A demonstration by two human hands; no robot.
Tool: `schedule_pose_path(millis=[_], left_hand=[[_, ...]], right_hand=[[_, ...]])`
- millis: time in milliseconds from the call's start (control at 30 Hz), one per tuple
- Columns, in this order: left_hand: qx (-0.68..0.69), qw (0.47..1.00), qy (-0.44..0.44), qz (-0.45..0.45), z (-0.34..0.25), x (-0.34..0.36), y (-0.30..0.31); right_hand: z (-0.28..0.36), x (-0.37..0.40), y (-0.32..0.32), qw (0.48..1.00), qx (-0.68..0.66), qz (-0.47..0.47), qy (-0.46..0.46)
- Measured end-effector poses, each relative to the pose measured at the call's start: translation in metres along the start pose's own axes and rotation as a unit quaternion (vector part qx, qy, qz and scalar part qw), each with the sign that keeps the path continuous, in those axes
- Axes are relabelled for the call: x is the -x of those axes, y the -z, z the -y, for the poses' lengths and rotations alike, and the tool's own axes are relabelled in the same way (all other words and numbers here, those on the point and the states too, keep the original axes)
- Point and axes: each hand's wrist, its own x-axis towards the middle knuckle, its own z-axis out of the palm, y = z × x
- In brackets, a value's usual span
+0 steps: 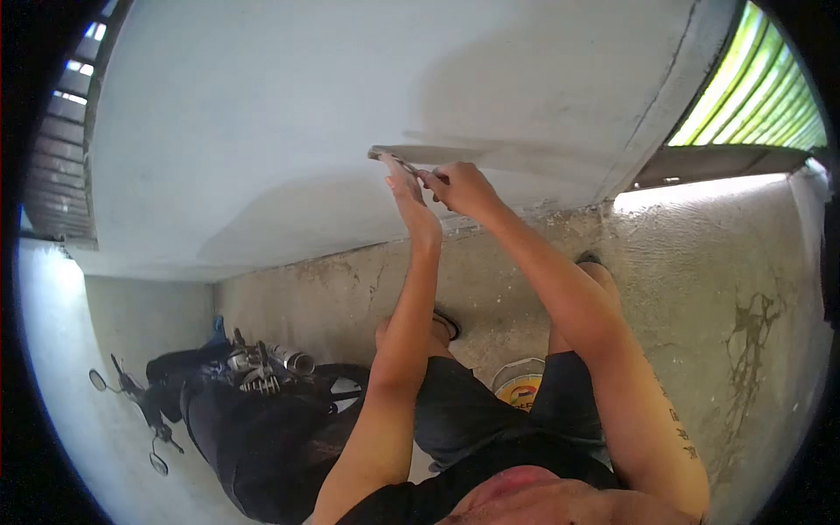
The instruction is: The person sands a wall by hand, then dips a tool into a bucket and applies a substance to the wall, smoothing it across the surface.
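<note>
Left hand point(404, 188) is lying mostly open along a flat tool point(394, 158) near the pale wall point(262, 105); right hand point(462, 188) is pinching it, arms stretching over concrete floor point(700, 289) (a bucket point(520, 385) is sitting below).

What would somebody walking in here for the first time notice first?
Probably the left hand and right hand, together at a slim, flat tool against the pale wall. Next, the bright green slats at the upper right, and the dark motorcycle at the lower left. A bucket with a yellow label shows between the person's legs.
</note>
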Motion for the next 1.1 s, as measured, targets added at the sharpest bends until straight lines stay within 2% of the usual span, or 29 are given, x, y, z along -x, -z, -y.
schedule_pose_path(millis=[67,167,233,300,333,367,433,467,533,567,633,667,733,833,967,1033,1100], left_hand=[[0.007,1.0,-0.007,0.011,0.001,0.0,-0.003],[0.022,1.0,-0.008,0.006,0.006,0.002,-0.011],[0.031,0.999,-0.001,-0.007,0.008,0.003,-0.015],[0.023,0.998,0.055,-0.028,0.003,0.004,-0.021],[0.03,0.998,0.056,-0.024,-0.002,0.006,-0.027],[0.009,0.997,0.064,-0.037,-0.007,0.011,-0.032],[-0.008,0.996,0.07,-0.049,-0.019,0.015,-0.043],[0.015,0.996,0.071,-0.055,-0.023,0.019,-0.047],[0.039,0.995,0.07,-0.059,-0.026,0.021,-0.049],[0.019,0.996,0.073,-0.041,-0.025,0.022,-0.048],[-0.001,0.997,0.077,-0.02,-0.024,0.022,-0.048],[-0.014,0.998,0.068,0.002,-0.023,0.023,-0.048],[-0.029,0.997,0.065,0.03,-0.017,0.024,-0.048],[0.007,0.999,0.019,0.037,-0.009,0.022,-0.053],[0.009,0.999,-0.024,0.042,-0.008,0.018,-0.057],[0.007,0.998,-0.044,0.046,-0.007,0.015,-0.056],[0.009,0.998,-0.036,0.053,-0.005,0.014,-0.055]], right_hand=[[-0.009,-0.003,-0.008,0.988,0.081,-0.106,0.084],[-0.004,-0.003,-0.007,0.986,0.119,-0.101,0.058],[0.0,0.002,-0.005,0.988,0.095,-0.107,0.053],[0.0,0.001,-0.008,0.989,0.012,-0.135,0.051],[-0.003,-0.003,-0.01,0.989,-0.073,-0.117,0.047],[-0.006,-0.005,-0.011,0.989,-0.068,-0.122,0.045],[-0.007,-0.007,-0.008,0.97,-0.233,-0.033,-0.053],[-0.01,-0.005,-0.008,0.971,-0.231,-0.036,-0.054],[-0.011,-0.001,-0.005,0.893,-0.439,0.012,-0.102],[-0.01,0.0,-0.005,0.893,-0.438,0.01,-0.1],[-0.007,0.004,-0.004,0.824,-0.551,-0.021,-0.129],[-0.007,0.005,-0.003,0.824,-0.551,-0.024,-0.13],[-0.009,0.005,-0.006,0.779,-0.612,-0.069,-0.121],[-0.012,0.004,-0.001,0.745,-0.652,-0.105,-0.094],[-0.01,0.0,0.014,0.731,-0.669,-0.116,-0.071],[-0.011,-0.001,0.019,0.705,-0.691,-0.123,-0.104],[-0.011,0.0,0.022,0.704,-0.693,-0.124,-0.098]])
